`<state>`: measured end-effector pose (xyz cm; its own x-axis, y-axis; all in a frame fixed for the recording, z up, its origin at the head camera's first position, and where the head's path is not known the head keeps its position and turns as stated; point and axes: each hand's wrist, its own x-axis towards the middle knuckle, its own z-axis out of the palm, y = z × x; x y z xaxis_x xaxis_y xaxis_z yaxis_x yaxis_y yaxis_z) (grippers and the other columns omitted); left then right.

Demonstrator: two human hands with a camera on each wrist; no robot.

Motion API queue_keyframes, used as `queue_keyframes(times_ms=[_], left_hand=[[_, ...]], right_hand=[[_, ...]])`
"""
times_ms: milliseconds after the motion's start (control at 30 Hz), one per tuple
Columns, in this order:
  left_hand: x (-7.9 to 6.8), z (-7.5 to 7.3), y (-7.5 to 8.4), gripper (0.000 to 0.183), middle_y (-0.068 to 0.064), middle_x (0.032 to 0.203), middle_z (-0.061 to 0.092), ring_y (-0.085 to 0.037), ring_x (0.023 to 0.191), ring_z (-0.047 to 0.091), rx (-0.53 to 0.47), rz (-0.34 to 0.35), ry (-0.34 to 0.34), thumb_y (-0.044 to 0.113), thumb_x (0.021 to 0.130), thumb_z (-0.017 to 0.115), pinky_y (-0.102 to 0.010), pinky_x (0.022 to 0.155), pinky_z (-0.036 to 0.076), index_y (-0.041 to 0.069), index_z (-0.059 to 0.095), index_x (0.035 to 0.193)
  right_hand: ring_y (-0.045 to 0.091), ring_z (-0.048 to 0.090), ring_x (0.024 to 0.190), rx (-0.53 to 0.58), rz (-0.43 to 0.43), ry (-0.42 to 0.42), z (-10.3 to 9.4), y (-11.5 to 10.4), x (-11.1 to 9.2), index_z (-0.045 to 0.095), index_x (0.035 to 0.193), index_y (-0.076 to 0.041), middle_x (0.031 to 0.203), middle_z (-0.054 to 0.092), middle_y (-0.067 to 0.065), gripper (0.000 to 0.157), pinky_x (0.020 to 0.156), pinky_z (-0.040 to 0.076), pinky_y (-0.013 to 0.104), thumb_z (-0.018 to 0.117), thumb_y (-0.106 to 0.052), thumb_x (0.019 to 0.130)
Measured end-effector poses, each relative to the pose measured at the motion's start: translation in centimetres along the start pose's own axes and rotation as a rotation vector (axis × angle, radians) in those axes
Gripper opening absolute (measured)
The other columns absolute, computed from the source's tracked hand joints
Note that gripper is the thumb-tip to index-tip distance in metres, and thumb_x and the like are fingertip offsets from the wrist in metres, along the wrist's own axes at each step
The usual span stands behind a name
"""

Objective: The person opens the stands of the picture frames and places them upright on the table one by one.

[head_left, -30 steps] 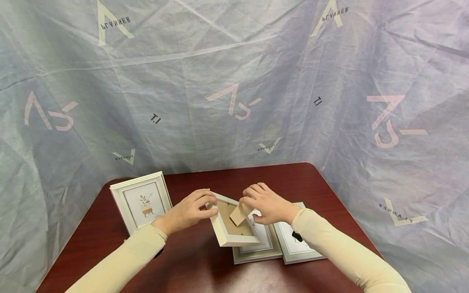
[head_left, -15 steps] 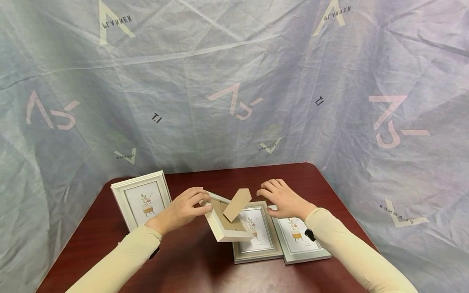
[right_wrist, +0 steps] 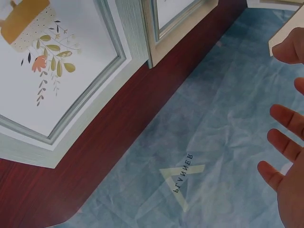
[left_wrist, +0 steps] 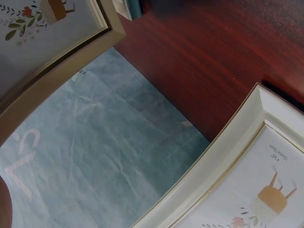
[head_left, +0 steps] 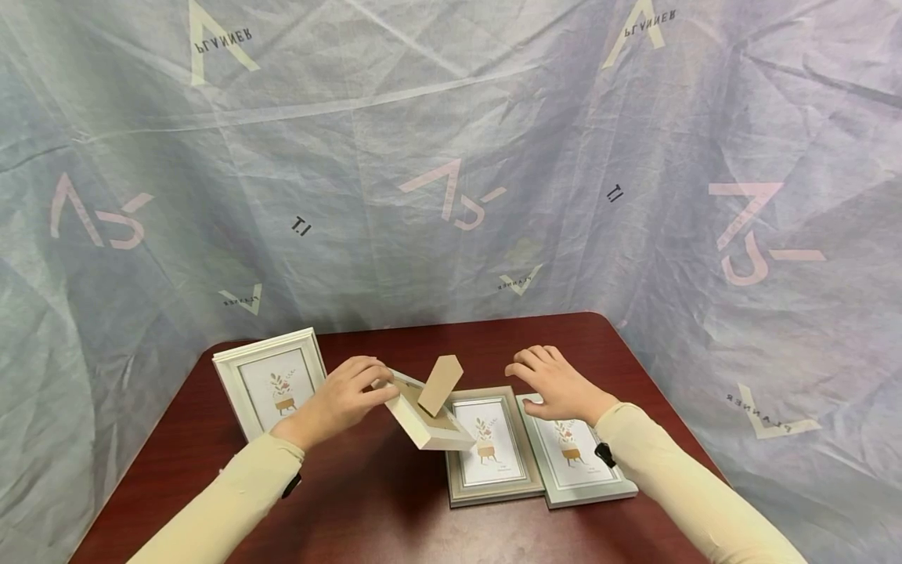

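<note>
My left hand (head_left: 345, 399) grips the left edge of a white photo frame (head_left: 445, 442), thumb on the near side. The photo frame is tilted with its brown back up, and its easel leg (head_left: 441, 384) is swung out from the backing. To the right, my right hand (head_left: 560, 388) hovers with nothing in it, fingers spread and slightly bent, over a pale mint photo frame (head_left: 590, 495). In the right wrist view its fingers (right_wrist: 287, 145) appear apart from one another. A beige photo frame (head_left: 493, 497) lies face up between the two hands, partly overlapped by the white one.
White photo frames (head_left: 232, 384) stand close together at the left, showing a plant picture; their white border (left_wrist: 228, 142) also appears in the left wrist view. The dark red table (head_left: 395, 517) ends at a grey fabric backdrop (head_left: 423, 266).
My right hand has let go of the easel leg and drawn back to the right. My left hand has moved the white photo frame leftward, uncovering more of the beige one.
</note>
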<state>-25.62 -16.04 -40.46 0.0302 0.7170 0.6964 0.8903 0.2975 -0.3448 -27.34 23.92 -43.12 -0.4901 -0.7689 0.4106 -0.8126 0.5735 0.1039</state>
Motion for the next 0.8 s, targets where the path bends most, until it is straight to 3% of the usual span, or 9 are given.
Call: queue_keyframes(times_ms=[200, 367, 433, 600, 733, 800], left_hand=[[0.3, -0.6, -0.1, 0.012, -0.009, 0.099, 0.065, -0.028, 0.09, 0.061, 0.008, -0.074, -0.043, 0.004, 0.092, 0.063, -0.042, 0.08, 0.05, 0.008, 0.069, 0.102], [0.8, -0.9, -0.3, 0.03, -0.007, 0.101, 0.065, -0.027, 0.091, 0.061, -0.004, -0.138, -0.094, 0.003, 0.079, 0.076, -0.042, 0.078, 0.048, 0.008, 0.068, 0.107], [0.9, -1.0, -0.4, 0.031, -0.006, 0.101, 0.064, -0.026, 0.092, 0.06, -0.014, -0.158, -0.112, 0.005, 0.079, 0.076, -0.041, 0.078, 0.047, 0.009, 0.067, 0.109], [1.4, -1.0, -0.5, 0.021, -0.003, 0.102, 0.063, -0.023, 0.09, 0.058, -0.03, -0.182, -0.115, 0.023, 0.098, 0.062, -0.039, 0.075, 0.045, 0.008, 0.066, 0.113], [1.7, -0.9, -0.4, 0.038, -0.003, 0.102, 0.063, -0.023, 0.088, 0.058, -0.025, -0.189, -0.109, 0.035, 0.106, 0.041, -0.038, 0.073, 0.044, 0.007, 0.064, 0.113], [1.9, -1.0, -0.4, 0.04, -0.003, 0.102, 0.062, -0.023, 0.088, 0.057, -0.026, -0.207, -0.114, 0.036, 0.106, 0.039, -0.038, 0.073, 0.043, 0.006, 0.064, 0.113]], right_hand=[[0.029, 0.05, 0.108, -0.016, 0.053, 0.033, -0.1, -0.6, 0.0, 0.06, 0.116, -0.013, 0.114, 0.055, 0.006, 0.049, 0.089, 0.037, 0.051, 0.077, -0.021, 0.071], [0.029, 0.049, 0.107, -0.009, 0.11, 0.049, -0.3, -1.4, 0.1, 0.06, 0.117, -0.012, 0.113, 0.054, 0.007, 0.049, 0.088, 0.037, 0.051, 0.077, -0.022, 0.072], [0.029, 0.048, 0.107, -0.004, 0.127, 0.051, -0.4, -1.8, 0.2, 0.06, 0.118, -0.012, 0.113, 0.053, 0.007, 0.047, 0.088, 0.037, 0.051, 0.075, -0.024, 0.074], [0.029, 0.048, 0.108, 0.012, 0.146, 0.062, -0.3, -2.5, 0.4, 0.06, 0.118, -0.012, 0.114, 0.053, 0.007, 0.046, 0.088, 0.037, 0.051, 0.072, -0.026, 0.077], [0.03, 0.048, 0.11, 0.018, 0.157, 0.066, -0.1, -2.9, 0.5, 0.06, 0.118, -0.011, 0.116, 0.053, 0.008, 0.046, 0.089, 0.037, 0.053, 0.073, -0.025, 0.077], [0.031, 0.049, 0.11, 0.021, 0.162, 0.069, 0.0, -3.1, 0.6, 0.06, 0.118, -0.011, 0.116, 0.054, 0.008, 0.045, 0.09, 0.037, 0.053, 0.073, -0.026, 0.077]])
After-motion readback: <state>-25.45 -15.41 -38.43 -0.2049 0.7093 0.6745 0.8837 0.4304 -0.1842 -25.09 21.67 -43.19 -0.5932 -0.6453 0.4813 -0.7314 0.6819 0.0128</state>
